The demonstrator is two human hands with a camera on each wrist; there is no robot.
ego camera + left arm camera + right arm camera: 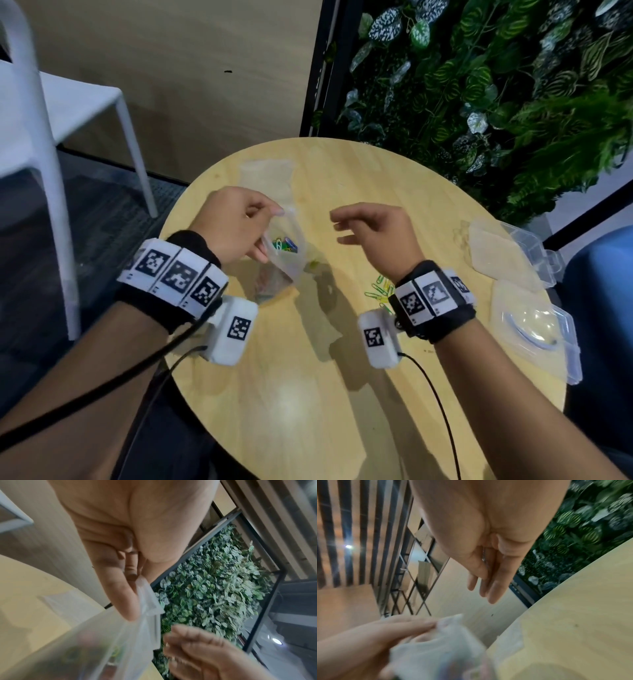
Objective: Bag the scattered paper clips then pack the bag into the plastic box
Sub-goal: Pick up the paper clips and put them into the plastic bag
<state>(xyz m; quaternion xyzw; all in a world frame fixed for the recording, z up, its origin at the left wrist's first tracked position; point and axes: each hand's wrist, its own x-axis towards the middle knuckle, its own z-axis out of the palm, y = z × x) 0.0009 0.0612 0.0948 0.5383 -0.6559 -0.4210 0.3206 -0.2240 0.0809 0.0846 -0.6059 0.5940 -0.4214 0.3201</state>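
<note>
Bag (pinched by left hand) holds coloured clips.

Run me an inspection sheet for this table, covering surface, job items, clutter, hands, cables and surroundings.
Surface: round wooden table, shadows across it.
Job's things: clear bag holding colored clips, lifted off the table; loose paper clips on the table; open plastic box at the right edge.
Clutter: spare bags; second box.
Hands: left hand pinches the bag's rim; right hand open, empty.
Cables: black leads from the wrist cameras.
Surroundings: white chair, plant wall.
</note>
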